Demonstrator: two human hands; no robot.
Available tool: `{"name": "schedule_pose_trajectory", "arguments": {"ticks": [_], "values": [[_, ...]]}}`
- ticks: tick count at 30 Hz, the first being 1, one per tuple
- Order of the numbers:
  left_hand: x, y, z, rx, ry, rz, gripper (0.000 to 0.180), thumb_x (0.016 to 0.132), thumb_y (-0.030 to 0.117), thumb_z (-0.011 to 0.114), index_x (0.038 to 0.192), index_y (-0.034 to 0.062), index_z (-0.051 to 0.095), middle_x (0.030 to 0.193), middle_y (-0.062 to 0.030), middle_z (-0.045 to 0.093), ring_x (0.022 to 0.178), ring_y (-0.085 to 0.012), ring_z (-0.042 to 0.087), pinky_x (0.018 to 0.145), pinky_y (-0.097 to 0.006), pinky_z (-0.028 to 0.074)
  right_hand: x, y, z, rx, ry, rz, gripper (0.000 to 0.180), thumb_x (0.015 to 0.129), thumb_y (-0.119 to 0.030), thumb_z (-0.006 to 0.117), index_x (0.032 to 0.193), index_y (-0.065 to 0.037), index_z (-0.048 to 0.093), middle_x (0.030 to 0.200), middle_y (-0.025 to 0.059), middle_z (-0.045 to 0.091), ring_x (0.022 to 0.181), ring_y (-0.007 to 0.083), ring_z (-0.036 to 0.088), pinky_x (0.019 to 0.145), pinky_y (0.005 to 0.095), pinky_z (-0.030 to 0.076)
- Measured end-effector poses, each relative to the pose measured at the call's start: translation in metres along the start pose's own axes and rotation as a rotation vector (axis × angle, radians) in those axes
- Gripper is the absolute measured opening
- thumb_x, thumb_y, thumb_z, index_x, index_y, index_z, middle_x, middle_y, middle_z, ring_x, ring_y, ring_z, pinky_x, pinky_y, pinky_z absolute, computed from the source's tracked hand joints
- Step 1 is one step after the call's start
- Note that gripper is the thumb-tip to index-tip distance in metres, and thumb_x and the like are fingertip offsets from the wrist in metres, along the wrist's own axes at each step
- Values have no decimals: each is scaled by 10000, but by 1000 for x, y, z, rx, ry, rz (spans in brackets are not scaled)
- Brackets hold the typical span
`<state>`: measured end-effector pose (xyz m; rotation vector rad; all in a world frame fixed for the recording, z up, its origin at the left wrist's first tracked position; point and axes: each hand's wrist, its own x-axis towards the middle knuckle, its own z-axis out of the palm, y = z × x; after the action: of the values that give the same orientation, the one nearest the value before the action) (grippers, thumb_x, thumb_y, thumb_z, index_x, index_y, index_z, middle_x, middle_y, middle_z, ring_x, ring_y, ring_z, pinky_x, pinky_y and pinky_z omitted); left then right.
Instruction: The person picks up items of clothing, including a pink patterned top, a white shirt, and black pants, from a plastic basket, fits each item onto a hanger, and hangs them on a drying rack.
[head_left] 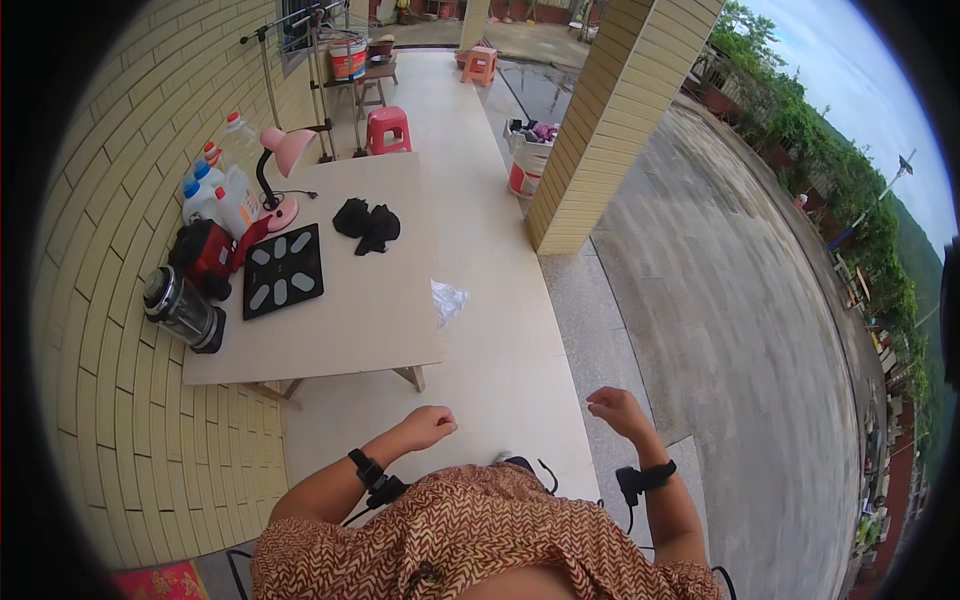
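Note:
My left hand (428, 427) hangs loosely closed just beyond the near end of a pale table (340, 330), with nothing in it. Off to the right, my right hand (618, 411) is raised over the floor, its fingers loosely curled and empty. Neither hand touches anything. On the table lie a black scale (284, 270) with grey oval pads and some crumpled black cloth (370, 224). A pink desk lamp (284, 165) stands behind the scale. Near the wall are a blender jug (184, 309), a red-and-black appliance (203, 256) and several plastic bottles (237, 200).
A crumpled silvery-white sheet (449, 301) shows beside the table's right edge. Farther along stand a red stool (388, 130), an orange stool (480, 66) and a bucket (528, 168) with things in it. A tiled pillar (610, 125) rises on the right, beside concrete ground (740, 300).

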<state>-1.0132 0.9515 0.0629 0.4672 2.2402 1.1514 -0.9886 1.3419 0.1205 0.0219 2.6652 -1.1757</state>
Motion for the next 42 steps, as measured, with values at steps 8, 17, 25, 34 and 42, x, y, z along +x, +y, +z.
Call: {"name": "schedule_pose_trajectory", "arguments": {"ticks": [8,17,25,34,42], "values": [[177,2,-44,-370,137,-50,171,803,170,572,809,1,593,711,-53,607,655,-130,563,618,-275,464,229,61,-105,56,-84,-9,260,776,-108,619,1005,11,592,778,77,641,690,144,611,624,274,491],[268,8,-101,-578,394,-397,142,830,125,558,822,-14,585,756,-55,606,661,-112,563,640,-245,478,549,36,-169,-57,-181,-243,283,767,-109,620,1010,30,578,745,102,634,652,150,600,593,275,476],[404,-15,-229,-614,521,-443,130,805,115,563,831,-10,584,750,-46,605,668,-111,553,626,-246,457,767,3,-181,-40,-179,-180,251,749,-180,620,902,20,616,740,107,643,641,185,617,605,291,477],[612,14,-408,-428,398,-230,146,820,136,567,882,4,571,752,-19,580,689,-97,528,637,-240,442,988,27,-215,125,-169,79,353,808,-192,618,1077,20,531,862,105,606,642,157,605,499,264,459],[735,-12,-500,-515,433,-311,191,834,152,571,951,0,571,804,-24,590,720,-97,534,663,-239,450,1188,54,-250,52,2,203,527,754,-181,658,1199,25,467,841,145,612,569,165,596,469,295,459]]}}
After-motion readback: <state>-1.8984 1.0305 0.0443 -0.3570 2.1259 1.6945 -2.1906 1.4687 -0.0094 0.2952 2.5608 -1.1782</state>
